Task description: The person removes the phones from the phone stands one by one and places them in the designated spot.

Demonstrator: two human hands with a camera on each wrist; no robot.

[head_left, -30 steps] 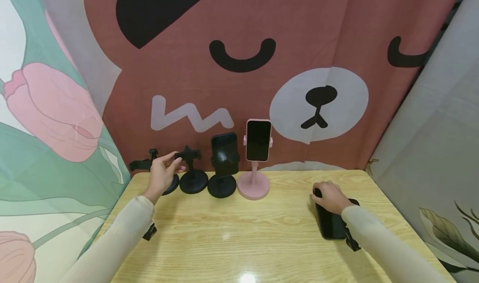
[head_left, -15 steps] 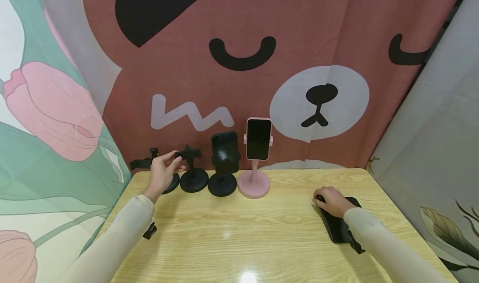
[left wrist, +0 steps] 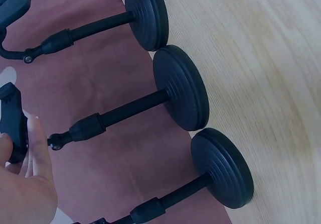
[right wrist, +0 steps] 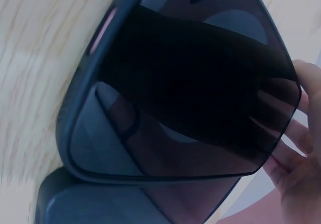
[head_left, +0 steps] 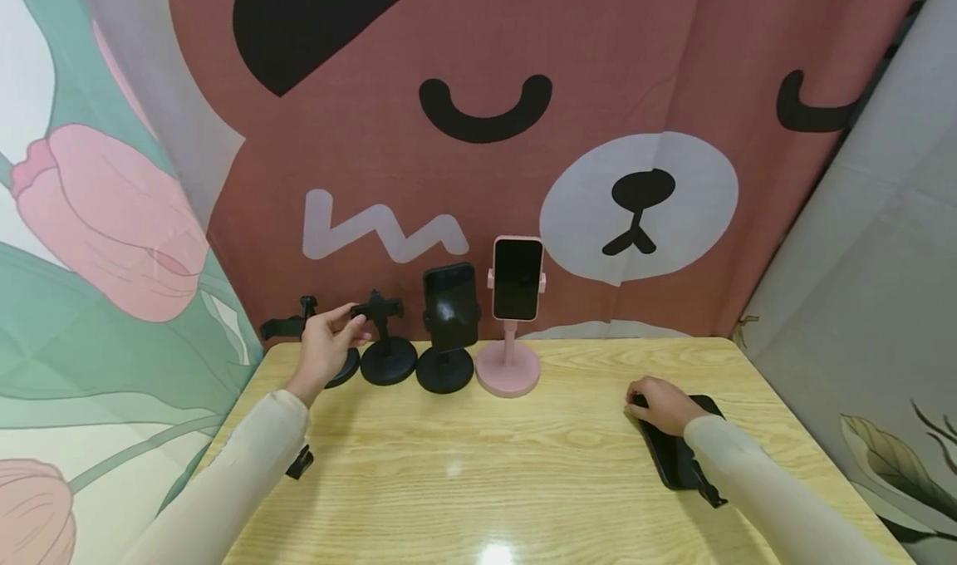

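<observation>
My left hand (head_left: 325,349) pinches the holder clamp (left wrist: 14,123) of a black phone stand (head_left: 387,361), whose round base stands on the table. No phone sits in that clamp. At the right, my right hand (head_left: 661,405) grips the far end of a black smartphone (right wrist: 190,88), thumb and fingers at its edge. Close under this phone lies a second dark phone (right wrist: 100,204), mostly covered by it. The upper phone's glossy screen reflects the fingers and the wall print.
Left of the gripped stand is another black stand (head_left: 282,327), partly behind my left hand. To its right, a black stand (head_left: 444,371) holds a black phone (head_left: 451,303), and a pink stand (head_left: 508,370) holds a pink-edged phone (head_left: 517,279). Printed cloth (head_left: 486,183) hangs behind the table (head_left: 463,490).
My right hand has shifted slightly toward me and to the right, and the phone in it has moved along. My left hand stays on the stand's clamp.
</observation>
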